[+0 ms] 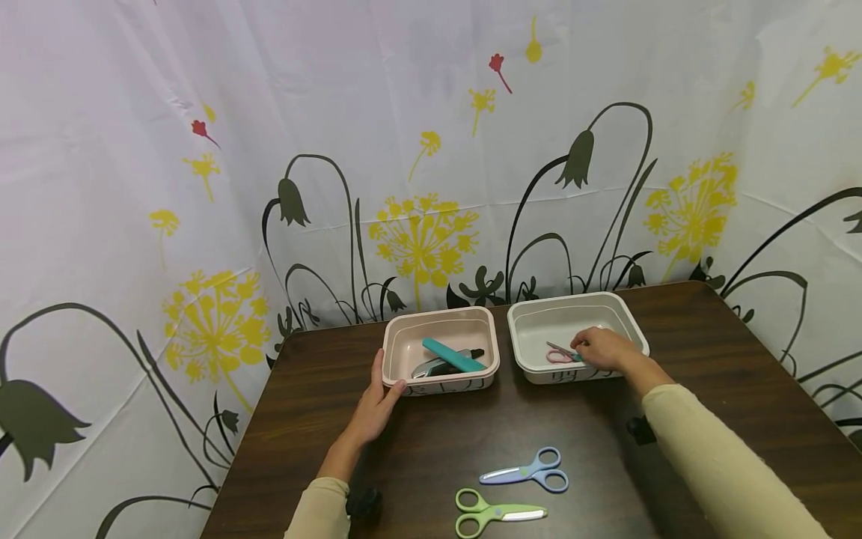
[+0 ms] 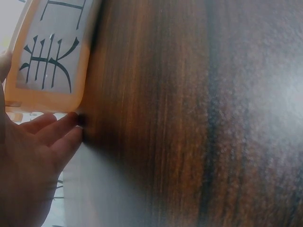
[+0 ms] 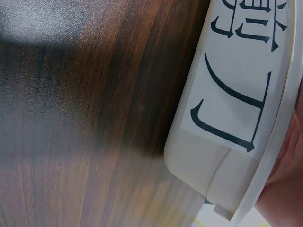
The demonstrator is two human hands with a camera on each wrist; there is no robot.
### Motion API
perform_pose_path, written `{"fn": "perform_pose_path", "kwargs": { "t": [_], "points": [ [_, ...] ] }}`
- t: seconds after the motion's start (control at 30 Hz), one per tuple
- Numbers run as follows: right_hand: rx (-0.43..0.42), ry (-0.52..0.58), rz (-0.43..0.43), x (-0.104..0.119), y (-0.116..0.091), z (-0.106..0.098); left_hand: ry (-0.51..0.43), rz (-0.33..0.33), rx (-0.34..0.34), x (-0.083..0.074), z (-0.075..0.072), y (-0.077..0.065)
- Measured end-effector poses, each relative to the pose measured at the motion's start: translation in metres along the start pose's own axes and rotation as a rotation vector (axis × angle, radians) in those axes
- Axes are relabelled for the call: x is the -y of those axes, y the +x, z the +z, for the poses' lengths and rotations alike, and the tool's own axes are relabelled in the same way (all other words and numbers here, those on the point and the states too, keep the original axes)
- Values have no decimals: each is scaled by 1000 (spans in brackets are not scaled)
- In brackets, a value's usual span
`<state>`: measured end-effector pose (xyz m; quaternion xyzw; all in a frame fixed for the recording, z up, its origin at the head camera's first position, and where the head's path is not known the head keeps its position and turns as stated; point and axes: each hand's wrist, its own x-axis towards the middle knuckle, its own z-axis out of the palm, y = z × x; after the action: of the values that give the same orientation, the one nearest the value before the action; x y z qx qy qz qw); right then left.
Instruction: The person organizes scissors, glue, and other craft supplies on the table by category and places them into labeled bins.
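My left hand rests at the near left corner of a pink basket, thumb by the front rim and fairly straight fingers along its end wall. Inside that basket lie a teal bar-shaped object and a grey-and-black utility knife. Reaching over the front rim of a white basket, my right hand holds scissors with a teal handle. Pink-handled scissors lie beside its fingertips. The right fingertips are hidden in the right wrist view by the basket wall.
Blue scissors and green scissors lie on the dark wooden table in front of the baskets. Both baskets carry front labels with black characters. A flower-printed curtain hangs behind the table.
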<state>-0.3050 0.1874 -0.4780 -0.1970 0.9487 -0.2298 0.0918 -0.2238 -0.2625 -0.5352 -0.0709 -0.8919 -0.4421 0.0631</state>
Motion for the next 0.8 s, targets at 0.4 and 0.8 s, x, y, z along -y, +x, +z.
{"fn": "perform_pose_path", "kwargs": {
  "t": [0.4, 0.8],
  "points": [
    [-38, 2, -18, -9, -1, -1, -14, 9, -2, -1, 0, -1],
    [-170, -17, -17, 9, -13, -7, -17, 18, -6, 2, 1, 0]
  ]
}}
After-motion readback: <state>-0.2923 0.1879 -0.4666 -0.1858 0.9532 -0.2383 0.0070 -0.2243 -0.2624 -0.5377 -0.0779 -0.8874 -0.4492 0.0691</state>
